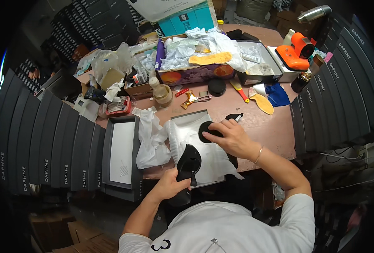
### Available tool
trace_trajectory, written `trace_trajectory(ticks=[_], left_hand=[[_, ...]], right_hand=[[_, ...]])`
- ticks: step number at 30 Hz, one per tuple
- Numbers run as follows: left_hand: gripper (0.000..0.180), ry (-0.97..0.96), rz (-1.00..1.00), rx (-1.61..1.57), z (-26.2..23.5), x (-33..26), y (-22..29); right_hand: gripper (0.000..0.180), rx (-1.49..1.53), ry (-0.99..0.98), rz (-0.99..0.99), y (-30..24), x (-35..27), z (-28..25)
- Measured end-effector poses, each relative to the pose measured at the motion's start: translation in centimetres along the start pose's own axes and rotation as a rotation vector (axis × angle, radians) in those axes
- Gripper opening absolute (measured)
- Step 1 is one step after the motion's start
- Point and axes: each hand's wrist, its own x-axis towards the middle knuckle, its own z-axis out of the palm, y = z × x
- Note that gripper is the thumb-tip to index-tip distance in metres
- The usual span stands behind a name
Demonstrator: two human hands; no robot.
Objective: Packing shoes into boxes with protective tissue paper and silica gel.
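My left hand (170,184) is closed round a black shoe (190,162), its upper part raised over the front of an open shoebox. Just beyond it to the right, my right hand (234,139) grips a round black pad (206,131) between thumb and fingers. Pad and shoe are a little apart. White tissue paper (214,162) spreads over the shoebox (190,114) under both hands. A second black shoe (234,117) shows partly behind my right hand; the hand hides the rest.
Left of my hands lie crumpled tissue (151,141) and an open grey box (121,152). Stacks of dark shoeboxes (330,88) wall in both sides. Farther back are a glass bottle (161,93), a black round tin (217,87), a brush (239,90) and an orange device (295,52).
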Motion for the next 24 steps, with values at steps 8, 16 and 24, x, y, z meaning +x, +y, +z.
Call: trace_trajectory(ticks=[8,16,24], left_hand=[[0.015,0.064,-0.008,0.214,-0.7,-2.1,0.4],[0.022,0.106,0.006,-0.513,-0.4,-1.5,-2.2],[0.031,0.534,-0.102,0.759,-8.9,2.6,-2.0]], right_hand=[[0.030,0.054,-0.176,-0.074,-1.7,1.3,-2.0],[0.063,0.483,0.012,0.175,-12.7,-3.2,4.2],[0.053,0.307,0.205,0.907,-1.2,-9.8,4.9]])
